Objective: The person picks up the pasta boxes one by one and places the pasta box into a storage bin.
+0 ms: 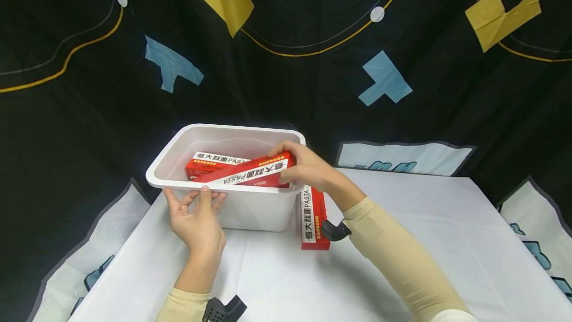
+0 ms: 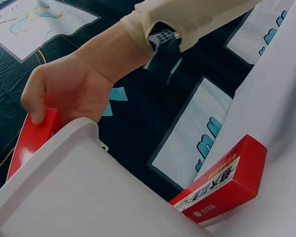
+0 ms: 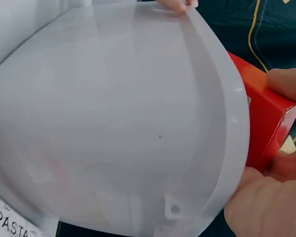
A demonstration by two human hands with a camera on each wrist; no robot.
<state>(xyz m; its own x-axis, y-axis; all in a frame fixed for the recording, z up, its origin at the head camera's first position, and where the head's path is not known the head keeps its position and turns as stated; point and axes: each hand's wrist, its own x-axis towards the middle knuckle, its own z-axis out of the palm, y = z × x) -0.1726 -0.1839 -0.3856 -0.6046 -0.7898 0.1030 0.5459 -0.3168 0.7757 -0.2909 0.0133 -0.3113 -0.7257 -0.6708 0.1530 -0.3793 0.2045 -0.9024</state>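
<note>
A white plastic bin stands on the table. My left hand holds its near rim from below, towards the left corner. Over the bin's right end, my right hand grips the end of a red pasta box. That box slants inside the bin, its left end lower, over another pasta box lying within. In the left wrist view the thumb of the right hand presses on the gripped red box. Most of the left hand is out of the wrist views.
A third pasta box lies on the table along the bin's right side. White cloth covers the table. Behind hangs a black curtain with taped pieces and yellow lines.
</note>
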